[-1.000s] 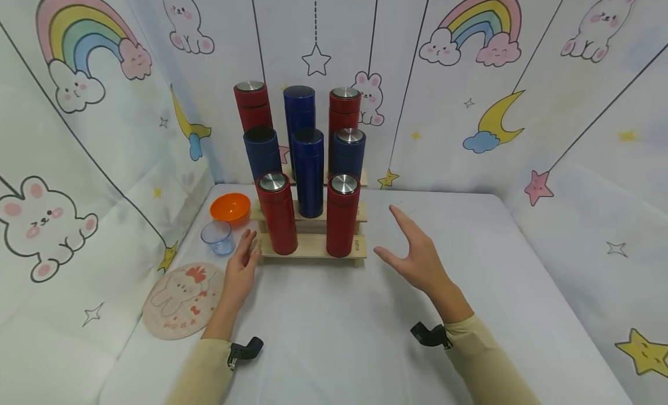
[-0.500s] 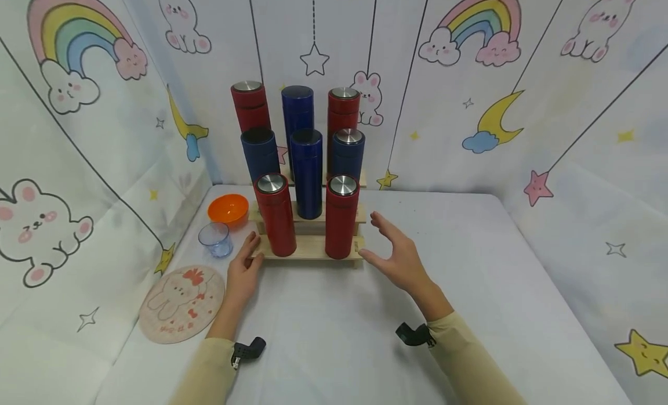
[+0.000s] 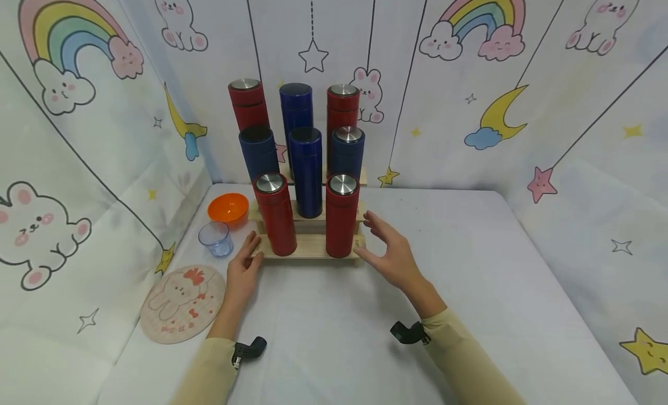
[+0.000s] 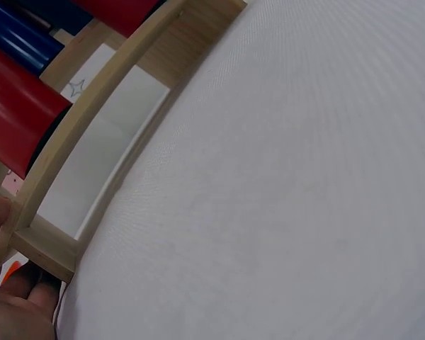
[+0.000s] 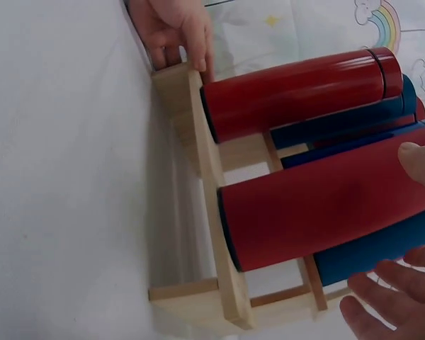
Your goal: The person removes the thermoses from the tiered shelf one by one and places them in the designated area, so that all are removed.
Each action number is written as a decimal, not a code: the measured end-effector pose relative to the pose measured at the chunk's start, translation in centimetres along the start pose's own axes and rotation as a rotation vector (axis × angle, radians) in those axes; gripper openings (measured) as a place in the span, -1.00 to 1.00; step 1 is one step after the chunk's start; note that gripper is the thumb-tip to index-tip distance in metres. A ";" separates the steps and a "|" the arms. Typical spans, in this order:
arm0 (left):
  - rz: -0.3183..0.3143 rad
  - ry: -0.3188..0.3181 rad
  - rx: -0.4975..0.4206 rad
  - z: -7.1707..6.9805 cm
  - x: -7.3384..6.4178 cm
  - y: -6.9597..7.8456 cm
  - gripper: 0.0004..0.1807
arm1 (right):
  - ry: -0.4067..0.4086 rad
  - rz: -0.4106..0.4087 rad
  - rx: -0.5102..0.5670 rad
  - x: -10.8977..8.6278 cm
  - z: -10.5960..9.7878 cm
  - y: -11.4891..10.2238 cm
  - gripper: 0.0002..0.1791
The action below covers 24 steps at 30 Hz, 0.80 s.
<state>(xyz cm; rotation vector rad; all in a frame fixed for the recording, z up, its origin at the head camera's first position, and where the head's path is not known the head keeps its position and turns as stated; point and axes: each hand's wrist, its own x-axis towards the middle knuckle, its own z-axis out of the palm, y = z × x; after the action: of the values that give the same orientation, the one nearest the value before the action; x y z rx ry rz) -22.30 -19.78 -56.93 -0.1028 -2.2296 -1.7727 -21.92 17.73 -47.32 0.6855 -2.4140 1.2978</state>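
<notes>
A stepped wooden rack (image 3: 311, 246) carries several red and blue thermos flasks in three rows. My left hand (image 3: 244, 272) holds the rack's left front end; in the right wrist view that hand (image 5: 176, 28) has a digit on the step's top and fingers by the leg. My right hand (image 3: 392, 260), thumb and fingers spread, is just right of the front right red thermos (image 3: 341, 222). In the right wrist view the thumb overlaps that thermos (image 5: 319, 205); whether it touches cannot be told. Another red thermos (image 3: 276, 222) stands at front left.
Left of the rack are an orange bowl (image 3: 228, 209), a clear blue glass (image 3: 216, 239) and a round rabbit-print mat (image 3: 182, 303). White cloth covers the table (image 3: 323, 335). Patterned curtains (image 3: 443, 120) enclose the back and sides.
My right hand has moved left, from well off the rack to beside the front right red thermos. The left hand has come onto the rack's left end. The flasks stay in place.
</notes>
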 end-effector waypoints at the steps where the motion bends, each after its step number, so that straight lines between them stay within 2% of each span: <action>1: 0.001 0.003 0.000 0.0 0.0 0.0 -0.49 | -0.002 -0.001 0.003 0.1 0.1 0.0 -0.05; 8: 0.018 0.006 -0.024 0.0 -0.1 -0.3 -0.50 | -0.018 -0.013 0.059 0.7 1.0 -0.2 -0.05; 16: 0.014 0.004 -0.005 -0.5 0.1 -0.1 -0.50 | -0.034 -0.007 0.114 1.5 2.2 0.0 -0.04; 24: -0.001 -0.011 -0.003 -0.3 0.1 -0.3 -0.49 | -0.034 0.049 0.148 2.1 3.2 0.7 -0.11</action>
<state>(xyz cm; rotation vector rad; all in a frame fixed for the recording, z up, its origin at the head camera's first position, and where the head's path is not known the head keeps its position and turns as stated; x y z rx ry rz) -22.43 -20.19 -57.13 -0.1126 -2.2347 -1.7807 -24.26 14.77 -48.52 0.6965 -2.3933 1.5086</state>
